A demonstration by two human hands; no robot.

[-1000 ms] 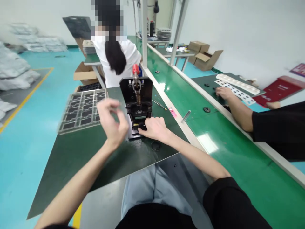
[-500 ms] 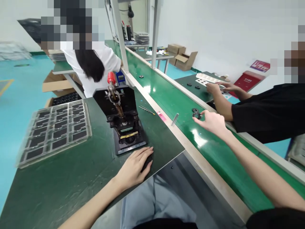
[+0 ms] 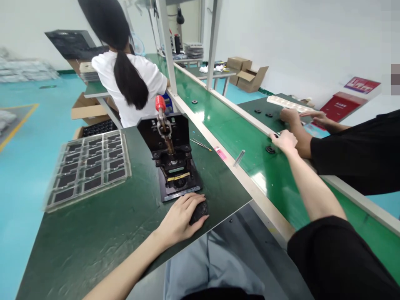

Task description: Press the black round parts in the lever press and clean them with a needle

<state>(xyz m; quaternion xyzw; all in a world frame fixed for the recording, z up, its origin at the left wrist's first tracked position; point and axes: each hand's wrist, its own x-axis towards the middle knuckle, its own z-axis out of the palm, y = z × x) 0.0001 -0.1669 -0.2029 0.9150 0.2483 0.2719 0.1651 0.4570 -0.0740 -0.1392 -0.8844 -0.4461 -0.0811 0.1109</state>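
Note:
My left hand [image 3: 184,216] rests on the green table [image 3: 125,229], its fingers curved round a round black part [image 3: 199,211] near the table's front edge. Just behind it stands a black toggle press [image 3: 176,162] with a red handle [image 3: 160,103]. Over the far side of the green conveyor [image 3: 225,129], my right hand [image 3: 285,141] has its fingers drawn together around something dark, mostly hidden. A black ring-shaped part [image 3: 270,149] lies on the conveyor just below that hand.
A clear tray of black parts [image 3: 90,166] lies left of the press. Tweezers [image 3: 201,144] and a pink item [image 3: 220,153] are by the conveyor's rail. Across it a co-worker's hands [image 3: 290,116] are close to my right hand. Another person [image 3: 131,79] sits ahead.
My right hand has moved away across the conveyor, leaving one ring part behind on the belt. My left hand stays round the black part. The view has shifted slightly.

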